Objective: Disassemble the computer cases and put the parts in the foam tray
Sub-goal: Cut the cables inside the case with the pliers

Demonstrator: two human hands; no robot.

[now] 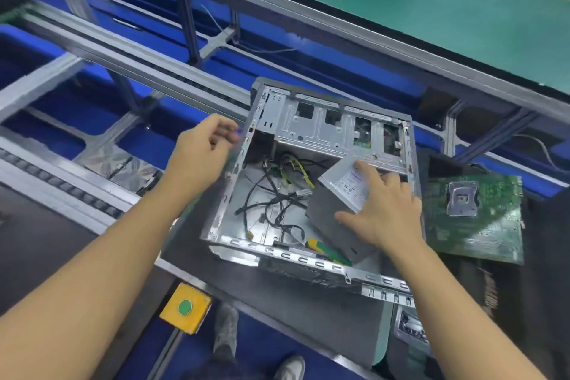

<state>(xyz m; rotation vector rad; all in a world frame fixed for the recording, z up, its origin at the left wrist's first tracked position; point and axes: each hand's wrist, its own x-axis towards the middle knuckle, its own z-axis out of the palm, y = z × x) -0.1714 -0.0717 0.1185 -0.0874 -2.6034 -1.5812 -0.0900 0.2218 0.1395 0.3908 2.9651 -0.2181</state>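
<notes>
In the centre of the frame the open computer case holds a tilted grey power supply, on which the right hand rests with fingers spread, its white label too blurred to read, while the left hand curls at the case's left wall, its grasp unclear.
</notes>
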